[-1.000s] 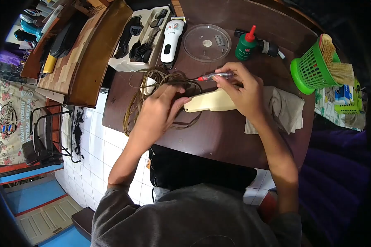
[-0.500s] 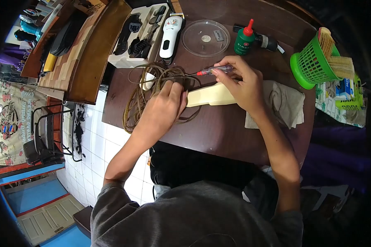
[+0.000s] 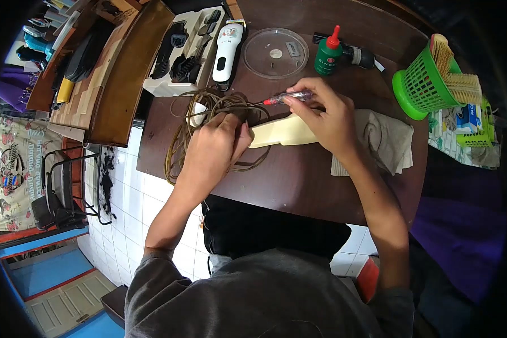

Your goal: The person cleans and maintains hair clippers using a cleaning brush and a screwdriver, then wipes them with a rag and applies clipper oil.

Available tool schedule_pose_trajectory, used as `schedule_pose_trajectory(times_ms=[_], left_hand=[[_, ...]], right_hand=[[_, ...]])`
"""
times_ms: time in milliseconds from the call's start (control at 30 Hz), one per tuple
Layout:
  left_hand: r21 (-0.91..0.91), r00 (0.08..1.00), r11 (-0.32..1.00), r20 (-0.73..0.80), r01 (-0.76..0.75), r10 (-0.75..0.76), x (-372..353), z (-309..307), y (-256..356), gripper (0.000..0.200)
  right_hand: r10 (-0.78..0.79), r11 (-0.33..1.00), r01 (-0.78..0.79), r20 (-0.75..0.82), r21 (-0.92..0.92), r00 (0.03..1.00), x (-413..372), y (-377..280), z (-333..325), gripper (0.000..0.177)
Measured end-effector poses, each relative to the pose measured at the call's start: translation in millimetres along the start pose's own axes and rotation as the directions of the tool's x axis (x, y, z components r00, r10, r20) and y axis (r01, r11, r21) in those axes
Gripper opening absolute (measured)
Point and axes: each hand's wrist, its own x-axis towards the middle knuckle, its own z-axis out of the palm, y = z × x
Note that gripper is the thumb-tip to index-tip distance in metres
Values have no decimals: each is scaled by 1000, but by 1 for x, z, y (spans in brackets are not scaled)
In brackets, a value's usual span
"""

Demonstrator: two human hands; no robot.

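My right hand [image 3: 328,118] grips a clear-handled screwdriver with a red collar [image 3: 285,98], its shaft pointing left toward the head of a cream-coloured hair clipper [image 3: 281,130] lying on the dark wooden table [image 3: 298,174]. My left hand [image 3: 214,147] is closed over the clipper's head end, beside its coiled brown cord [image 3: 208,112]. The clipper's head itself is hidden under my fingers.
At the table's far side are a white clipper [image 3: 227,45], a white tray of black comb guards [image 3: 177,50], a clear round lid [image 3: 275,53] and a green oil bottle [image 3: 328,53]. A green basket with brushes [image 3: 428,84] and a grey cloth [image 3: 386,141] are at right.
My left hand has shifted a little up and right onto the clipper's head. The screwdriver and right hand stay almost in place; the view drifted slightly.
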Motion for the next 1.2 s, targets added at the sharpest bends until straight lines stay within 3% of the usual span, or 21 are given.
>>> schedule_pose_trajectory(times_ms=[233,300,433,500,900,1200], left_hand=[[-9,999,999,9,43,-43,5,-9,8,20],[-166,996,982,7,92,-92,7,-13,12,16],[-293,997,954,60,65,-50,4,-18,6,12],[-288,996,957,72,-19,42,3,-17,0,14],[-79,994,996,95,-36,44,-5,-9,6,10],[-32,992,998,116,-46,50,0,-4,5,11]], right_hand=[[-138,980,138,12,-144,990,-2,3,1,21],[-108,985,108,8,-131,994,-2,3,0,21],[-74,990,75,16,-119,997,-2,3,-1,20],[-70,991,72,19,-112,997,-1,1,-2,20],[-37,997,38,18,-73,999,-1,2,-1,20],[-52,995,53,17,-85,999,-2,4,-1,20]])
